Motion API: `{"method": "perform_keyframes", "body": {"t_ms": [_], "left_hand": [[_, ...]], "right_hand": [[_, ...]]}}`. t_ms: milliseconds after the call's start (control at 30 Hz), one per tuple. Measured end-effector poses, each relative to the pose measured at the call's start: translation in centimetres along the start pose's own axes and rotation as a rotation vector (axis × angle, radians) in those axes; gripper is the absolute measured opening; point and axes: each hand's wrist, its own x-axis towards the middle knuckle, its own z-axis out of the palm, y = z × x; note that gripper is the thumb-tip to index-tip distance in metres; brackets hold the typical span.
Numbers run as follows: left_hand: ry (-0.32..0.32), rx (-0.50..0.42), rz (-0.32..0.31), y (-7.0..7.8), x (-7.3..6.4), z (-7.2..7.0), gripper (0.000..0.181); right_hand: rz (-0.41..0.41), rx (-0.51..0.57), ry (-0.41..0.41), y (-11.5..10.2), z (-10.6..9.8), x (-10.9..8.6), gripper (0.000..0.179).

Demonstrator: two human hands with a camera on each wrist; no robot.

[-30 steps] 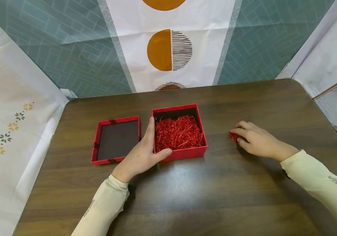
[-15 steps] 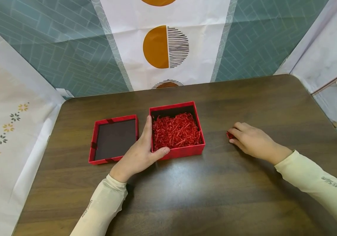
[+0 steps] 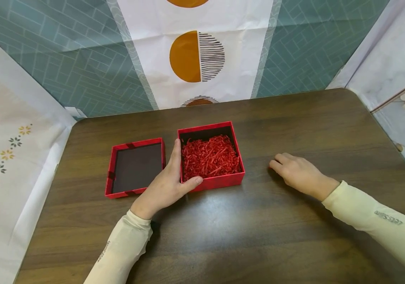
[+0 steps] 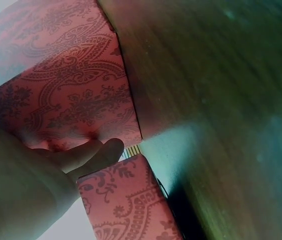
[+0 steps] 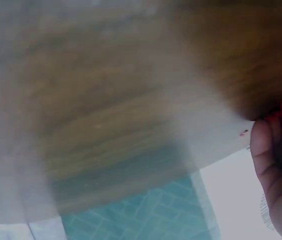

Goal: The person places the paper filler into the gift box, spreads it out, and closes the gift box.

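A red patterned box point(image 3: 220, 181) stands on the table, filled with red shredded paper point(image 3: 211, 157). My left hand point(image 3: 163, 189) rests at its near left corner, with straight fingers along the left wall and the thumb at the front rim. In the left wrist view, fingers point(image 4: 98, 155) lie between the box wall point(image 4: 66, 80) and the lid point(image 4: 131, 200). To the right of the box, my right hand point(image 3: 298, 173) is low over the table, fingers curled. The right wrist view shows a bit of red shredded paper point(image 5: 281, 111) pinched in its fingertips; the head view hides it.
The red lid point(image 3: 138, 167), dark inside, lies upturned left of the box. A brown wooden table point(image 3: 230, 236) carries everything. Patterned cloths point(image 3: 81, 71) hang behind and at both sides. Small red scraps point(image 5: 244, 133) lie near the right hand.
My right hand has moved left toward the box, and its red shredded paper has gone out of sight in the head view. The left hand keeps its place at the box; the view has shifted slightly.
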Motion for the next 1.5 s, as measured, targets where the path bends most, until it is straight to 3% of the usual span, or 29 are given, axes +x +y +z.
{"method": "perform_keyframes", "body": {"t_ms": [167,267,400,600,767,933,1100,1300,1500], "left_hand": [[0.004,-0.004,-0.014,0.0,-0.2,-0.1,0.113],[0.004,-0.012,-0.023,0.1,-0.3,-0.1,0.113],[-0.001,-0.014,-0.018,0.1,-0.3,-0.1,0.112],[0.007,-0.017,-0.008,0.0,-0.4,-0.3,0.112],[0.006,-0.020,-0.006,-0.1,-0.5,-0.3,0.113],[0.006,-0.019,0.004,0.1,-0.3,-0.3,0.114],[0.004,-0.015,0.014,0.3,0.0,-0.2,0.114],[0.002,-0.008,0.003,0.3,0.0,-0.3,0.114],[0.007,-0.001,0.009,0.2,-0.1,-0.3,0.115]], "right_hand": [[0.059,0.026,0.018,1.7,0.1,0.8,0.032],[0.131,0.102,0.027,2.9,-0.2,1.4,0.028],[0.207,0.195,0.110,3.3,-2.1,2.9,0.028],[0.171,0.288,0.257,0.3,-7.0,8.4,0.024],[0.085,0.396,0.209,-3.2,-9.7,13.0,0.011],[0.047,0.442,0.153,-4.8,-11.0,15.3,0.015],[0.072,0.438,0.158,-5.0,-11.8,15.8,0.023],[0.083,0.420,0.183,-4.9,-12.1,15.7,0.012],[0.193,0.401,0.147,-4.1,-12.3,13.6,0.005]]}}
